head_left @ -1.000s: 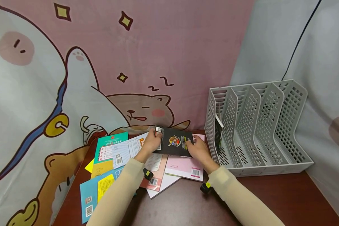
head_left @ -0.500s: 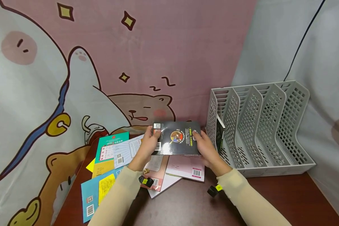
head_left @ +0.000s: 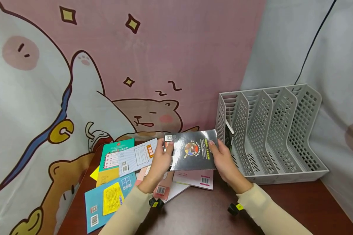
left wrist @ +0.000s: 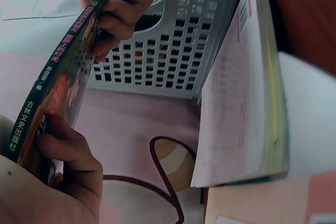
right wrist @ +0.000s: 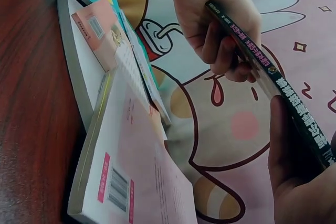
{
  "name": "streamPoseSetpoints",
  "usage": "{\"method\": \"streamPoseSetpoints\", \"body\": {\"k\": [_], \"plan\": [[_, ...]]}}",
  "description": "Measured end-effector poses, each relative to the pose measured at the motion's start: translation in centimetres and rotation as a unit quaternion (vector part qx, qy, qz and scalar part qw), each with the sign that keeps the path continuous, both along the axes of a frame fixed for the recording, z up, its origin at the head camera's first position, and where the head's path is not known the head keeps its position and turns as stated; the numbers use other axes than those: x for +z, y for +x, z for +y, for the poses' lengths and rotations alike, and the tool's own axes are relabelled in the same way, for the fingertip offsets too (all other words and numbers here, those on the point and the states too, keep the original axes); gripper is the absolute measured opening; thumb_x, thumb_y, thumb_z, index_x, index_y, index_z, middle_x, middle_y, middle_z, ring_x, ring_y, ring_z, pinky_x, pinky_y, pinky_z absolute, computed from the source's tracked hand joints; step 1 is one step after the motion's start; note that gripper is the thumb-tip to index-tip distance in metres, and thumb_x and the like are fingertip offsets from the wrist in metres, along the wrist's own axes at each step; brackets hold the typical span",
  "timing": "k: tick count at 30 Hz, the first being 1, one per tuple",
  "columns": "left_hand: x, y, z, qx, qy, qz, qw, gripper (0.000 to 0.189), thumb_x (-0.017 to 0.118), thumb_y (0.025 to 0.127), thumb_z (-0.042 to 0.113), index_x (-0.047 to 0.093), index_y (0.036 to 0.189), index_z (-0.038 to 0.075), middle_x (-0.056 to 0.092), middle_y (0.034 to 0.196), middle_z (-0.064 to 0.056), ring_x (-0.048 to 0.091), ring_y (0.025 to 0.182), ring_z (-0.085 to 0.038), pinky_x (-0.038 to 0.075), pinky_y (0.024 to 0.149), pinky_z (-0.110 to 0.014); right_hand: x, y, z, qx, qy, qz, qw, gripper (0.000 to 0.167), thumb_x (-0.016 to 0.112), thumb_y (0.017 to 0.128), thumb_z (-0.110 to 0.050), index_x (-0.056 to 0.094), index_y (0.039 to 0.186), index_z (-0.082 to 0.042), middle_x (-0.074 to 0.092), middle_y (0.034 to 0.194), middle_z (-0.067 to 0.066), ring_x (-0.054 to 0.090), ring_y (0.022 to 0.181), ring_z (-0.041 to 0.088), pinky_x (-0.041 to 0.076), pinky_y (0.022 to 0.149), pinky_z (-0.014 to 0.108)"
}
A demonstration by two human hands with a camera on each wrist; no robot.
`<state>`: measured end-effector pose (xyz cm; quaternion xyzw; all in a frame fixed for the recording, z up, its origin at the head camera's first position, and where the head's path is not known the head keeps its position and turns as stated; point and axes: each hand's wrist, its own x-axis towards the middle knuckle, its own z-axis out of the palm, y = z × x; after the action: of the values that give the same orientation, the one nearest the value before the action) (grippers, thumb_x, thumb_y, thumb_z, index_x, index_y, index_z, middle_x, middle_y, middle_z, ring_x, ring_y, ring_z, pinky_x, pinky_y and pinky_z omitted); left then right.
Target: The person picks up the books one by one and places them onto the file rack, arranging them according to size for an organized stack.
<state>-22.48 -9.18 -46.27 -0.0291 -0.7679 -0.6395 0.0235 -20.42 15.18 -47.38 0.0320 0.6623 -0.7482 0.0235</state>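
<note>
A thin black book [head_left: 180,153] with a round picture and yellow lettering on its cover is held level above the pile. My left hand [head_left: 161,160] grips its left edge, thumb on top and fingers curled beneath. At the right edge my right hand [head_left: 226,160] grips it the same way. In the left wrist view the printed spine [left wrist: 55,61] of the book shows, with fingers on its underside. Below the book lie a pink book [head_left: 195,179], a salmon-coloured book [head_left: 161,189] and a pale blue striped book [head_left: 138,156].
A grey perforated file rack [head_left: 282,178] with several slots stands at the right. Another dark book [head_left: 228,135] leans in its leftmost slot. Further left lie a green book [head_left: 117,150] and a blue book [head_left: 92,199] with a yellow panel. A printed cloth [head_left: 179,65] hangs behind the table.
Both hands have lifted the black book off the pile and drawn it nearer and slightly right. The right hand has shifted right along with the book's edge.
</note>
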Motion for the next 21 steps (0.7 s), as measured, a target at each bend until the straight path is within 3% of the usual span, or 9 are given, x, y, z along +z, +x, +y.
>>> {"method": "streamPoseSetpoints", "body": {"k": [5,10,13,16,18,21], "plan": [[-0.4,0.4,0.6,0.0,0.011,0.003,0.9999,0.033,0.054,0.117,0.027,0.051,0.145,0.01,0.065,0.134,-0.016,0.06,0.126,-0.029,0.047,0.113,-0.048,-0.2,0.3,0.4,0.005,-0.013,0.006,0.9999,0.045,0.044,0.121,-0.031,0.049,0.156,-0.003,0.077,0.1,-0.002,0.077,0.084,0.01,0.067,0.075,0.034],[-0.7,0.6,0.7,0.009,-0.001,0.006,0.9999,0.034,0.055,0.116,0.028,0.052,0.145,0.01,0.065,0.137,-0.016,0.057,0.134,-0.028,0.042,0.12,-0.051,-0.4,0.2,0.8,0.015,-0.003,0.006,0.9999,0.045,0.043,0.121,-0.031,0.048,0.155,-0.002,0.076,0.1,0.0,0.077,0.084,0.01,0.067,0.074,0.034],[-0.9,0.6,0.6,0.009,-0.007,-0.003,0.9999,0.033,0.056,0.116,0.029,0.053,0.143,0.011,0.065,0.132,-0.013,0.06,0.127,-0.025,0.047,0.114,-0.048,-0.5,0.1,0.9,0.018,0.008,0.006,0.9998,0.045,0.043,0.121,-0.031,0.049,0.154,-0.002,0.076,0.1,-0.001,0.076,0.083,0.01,0.066,0.073,0.033],[-0.9,0.5,0.2,-0.008,-0.015,-0.023,0.9996,0.035,0.057,0.116,0.033,0.053,0.144,0.013,0.064,0.117,-0.012,0.062,0.105,-0.022,0.053,0.094,-0.039,-0.5,0.1,1.1,0.02,0.015,0.009,0.9996,0.044,0.044,0.121,-0.031,0.05,0.153,-0.001,0.076,0.096,-0.001,0.076,0.081,0.01,0.066,0.071,0.034],[-0.7,0.2,-0.3,-0.032,-0.024,-0.041,0.9984,0.043,0.058,0.115,0.037,0.049,0.152,0.017,0.063,0.119,-0.012,0.061,0.099,-0.022,0.052,0.087,-0.036,-0.4,0.0,1.3,0.025,0.019,0.011,0.9994,0.045,0.044,0.121,-0.031,0.05,0.152,0.0,0.075,0.095,-0.001,0.076,0.079,0.011,0.066,0.07,0.034],[-0.3,-0.8,-1.2,-0.066,-0.054,-0.062,0.9944,0.054,0.062,0.113,0.043,0.046,0.158,0.019,0.065,0.131,-0.017,0.064,0.109,-0.025,0.052,0.09,-0.037,-0.3,-0.1,1.5,0.036,0.031,0.013,0.9988,0.046,0.045,0.121,-0.032,0.049,0.153,0.0,0.074,0.096,0.001,0.076,0.079,0.011,0.066,0.07,0.035]]}}
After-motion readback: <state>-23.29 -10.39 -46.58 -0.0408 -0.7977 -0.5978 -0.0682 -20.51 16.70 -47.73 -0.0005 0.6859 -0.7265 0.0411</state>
